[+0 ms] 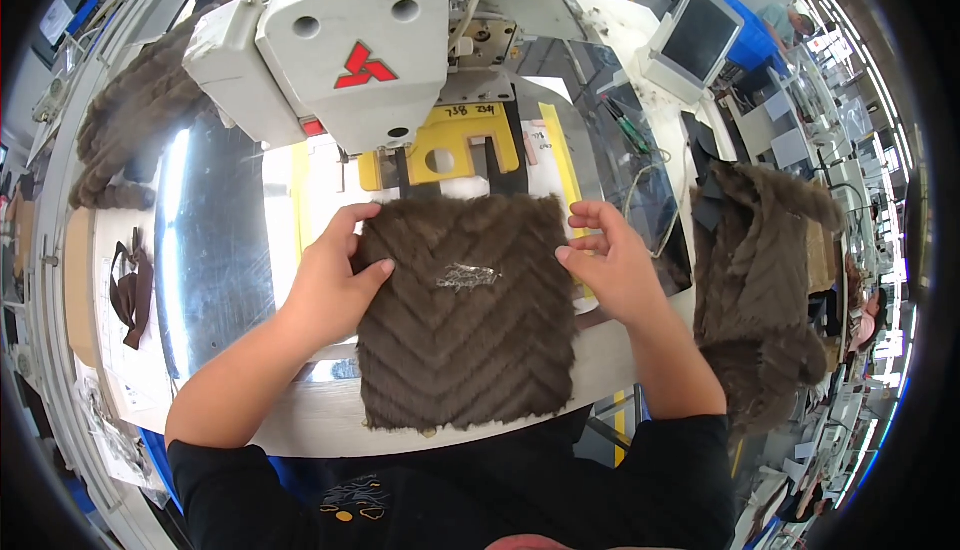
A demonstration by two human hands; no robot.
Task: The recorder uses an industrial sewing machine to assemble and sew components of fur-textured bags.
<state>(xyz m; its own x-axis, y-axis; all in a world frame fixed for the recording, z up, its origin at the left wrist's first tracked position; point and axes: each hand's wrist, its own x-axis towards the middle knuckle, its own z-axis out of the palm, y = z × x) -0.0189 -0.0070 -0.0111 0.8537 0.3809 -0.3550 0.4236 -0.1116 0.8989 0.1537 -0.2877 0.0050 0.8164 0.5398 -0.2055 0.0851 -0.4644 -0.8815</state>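
Nearest the body, a square piece of brown faux fur with a chevron rib pattern [465, 315] lies flat on the pale table edge [310, 420], its lower border hanging just over the rim; what lies beneath it is hidden. A small silvery patch [467, 275] sits at its centre, too blurred to make out.

The left hand [335, 280] rests on the piece's left edge, thumb laid on top of the fur and fingers curled around the upper left corner, so it pinches that border lightly. The right hand [610, 260] is at the right edge, fingers bent and loosely spread, thumb touching the fur; whether it truly grips the piece cannot be told.

Just beyond the fur, a yellow plastic clamp plate with a round hole [455, 150] lies on a shiny metal bed [215, 250]. The white head of an industrial sewing machine [340, 50] overhangs it and hides the needle area.

To the right, a heap of the same brown fur pieces [760, 290] stands well apart; another heap [135, 120] lies far left, partly cut off by the machine. A small grey screen [695, 35] stands behind right.
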